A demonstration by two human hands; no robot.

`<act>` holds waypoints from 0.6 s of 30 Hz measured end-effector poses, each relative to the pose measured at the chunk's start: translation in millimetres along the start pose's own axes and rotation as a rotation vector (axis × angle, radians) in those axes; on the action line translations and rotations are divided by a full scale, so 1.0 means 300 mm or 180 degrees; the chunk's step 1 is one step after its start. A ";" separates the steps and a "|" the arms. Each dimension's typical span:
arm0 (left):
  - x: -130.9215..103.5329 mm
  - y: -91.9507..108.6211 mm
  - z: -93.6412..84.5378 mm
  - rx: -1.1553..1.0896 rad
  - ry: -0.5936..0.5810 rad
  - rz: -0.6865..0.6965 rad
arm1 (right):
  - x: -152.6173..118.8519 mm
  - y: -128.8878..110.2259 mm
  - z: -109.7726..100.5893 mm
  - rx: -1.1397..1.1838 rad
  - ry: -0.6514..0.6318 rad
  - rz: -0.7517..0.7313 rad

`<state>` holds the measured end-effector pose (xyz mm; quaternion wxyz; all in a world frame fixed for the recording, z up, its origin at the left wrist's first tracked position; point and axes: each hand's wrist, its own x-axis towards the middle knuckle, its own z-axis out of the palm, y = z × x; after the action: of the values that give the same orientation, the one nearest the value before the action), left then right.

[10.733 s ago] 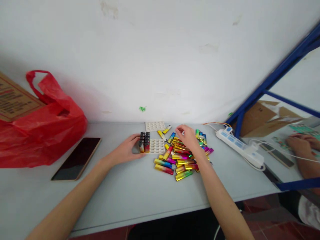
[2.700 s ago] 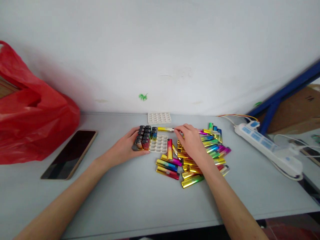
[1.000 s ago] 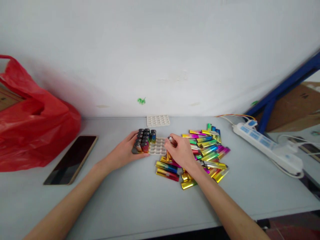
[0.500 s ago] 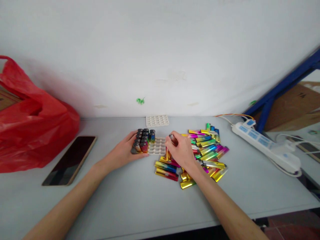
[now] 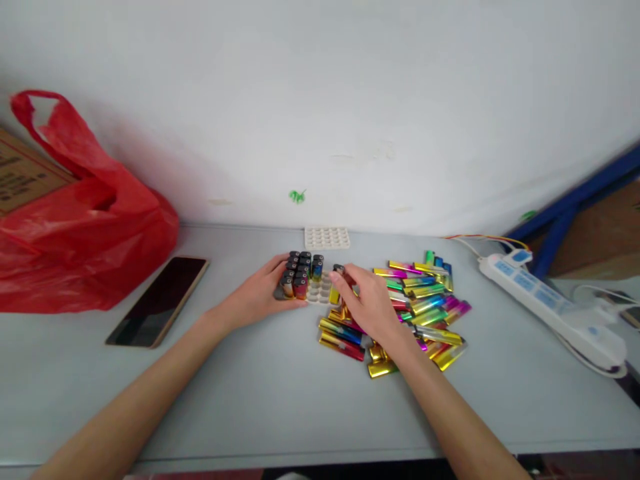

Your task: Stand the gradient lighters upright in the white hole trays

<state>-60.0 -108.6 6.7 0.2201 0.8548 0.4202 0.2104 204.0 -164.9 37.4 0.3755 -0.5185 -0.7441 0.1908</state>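
Note:
A pale tray (image 5: 319, 291) with round hollows holds several upright black-topped lighters (image 5: 301, 273) on its left part. My left hand (image 5: 261, 291) is wrapped round the left side of the tray and its lighters. My right hand (image 5: 367, 300) pinches one upright lighter (image 5: 335, 288), yellow with a dark top, at the tray's right end. Beside and partly under my right hand lies a loose pile of shiny coloured lighters (image 5: 425, 305), spread over the table. The tray's right end is partly hidden by my right hand.
A second pale tray (image 5: 327, 238) lies near the wall. At the left are a phone (image 5: 159, 301) and a red plastic bag (image 5: 95, 233) with a cardboard box (image 5: 27, 175). A white power strip (image 5: 550, 308) with cables and a blue frame (image 5: 560, 233) are at the right.
The view has shifted, so most things appear further right. The lighter in my right hand now stands upright at the tray, where before it was tilted in my fingers. My left hand keeps its hold.

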 end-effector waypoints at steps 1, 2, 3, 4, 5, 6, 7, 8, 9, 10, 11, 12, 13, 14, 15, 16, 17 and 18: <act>0.000 0.000 0.000 -0.0002 -0.0007 0.0000 | -0.001 0.001 0.002 0.0013 0.0006 0.0032; 0.000 0.000 0.000 -0.0003 -0.0003 0.0000 | -0.001 0.004 0.006 0.0026 0.0023 0.0037; 0.000 -0.002 0.000 -0.0004 0.0011 -0.0002 | 0.000 0.008 0.011 0.0026 0.0026 0.0017; 0.000 -0.003 0.002 -0.0007 0.0031 -0.0004 | 0.003 0.012 0.017 -0.0001 -0.0001 -0.0020; -0.001 -0.005 0.003 -0.0013 0.0049 -0.0002 | 0.007 0.016 0.026 -0.0072 -0.0050 -0.0062; -0.001 -0.007 0.004 -0.0022 0.0057 0.0002 | 0.013 0.019 0.035 -0.0199 -0.0122 -0.0099; -0.001 -0.009 0.005 -0.0028 0.0062 0.0013 | 0.020 0.019 0.045 -0.0381 -0.0205 -0.0133; -0.001 -0.011 0.006 -0.0030 0.0063 0.0032 | 0.027 0.015 0.054 -0.0608 -0.0283 -0.0177; -0.002 -0.013 0.007 -0.0027 0.0064 0.0058 | 0.035 0.009 0.061 -0.0861 -0.0344 -0.0239; -0.002 -0.015 0.007 -0.0024 0.0066 0.0082 | 0.042 -0.001 0.067 -0.1115 -0.0379 -0.0307; -0.002 -0.017 0.008 -0.0019 0.0064 0.0102 | 0.048 -0.012 0.070 -0.1345 -0.0392 -0.0369; -0.002 -0.020 0.008 -0.0016 0.0066 0.0117 | 0.052 -0.024 0.072 -0.1537 -0.0389 -0.0410; -0.002 -0.022 0.008 -0.0017 0.0071 0.0122 | 0.055 -0.036 0.071 -0.1683 -0.0380 -0.0426; -0.002 -0.026 0.008 -0.0021 0.0064 0.0117 | 0.057 -0.045 0.068 -0.1779 -0.0379 -0.0421; -0.001 -0.029 0.009 -0.0026 0.0054 0.0106 | 0.057 -0.051 0.064 -0.1834 -0.0399 -0.0422; 0.000 -0.031 0.009 -0.0030 0.0040 0.0092 | 0.058 -0.054 0.058 -0.1863 -0.0444 -0.0452; 0.001 -0.034 0.009 -0.0037 0.0029 0.0076 | 0.058 -0.053 0.050 -0.1879 -0.0512 -0.0511; 0.002 -0.036 0.009 -0.0043 0.0021 0.0056 | 0.059 -0.049 0.042 -0.1891 -0.0595 -0.0584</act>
<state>-64.9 -102.7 -1.3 0.2226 0.8563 0.4120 0.2179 182.0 -153.2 45.5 0.1533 -0.5164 -0.8422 -0.0226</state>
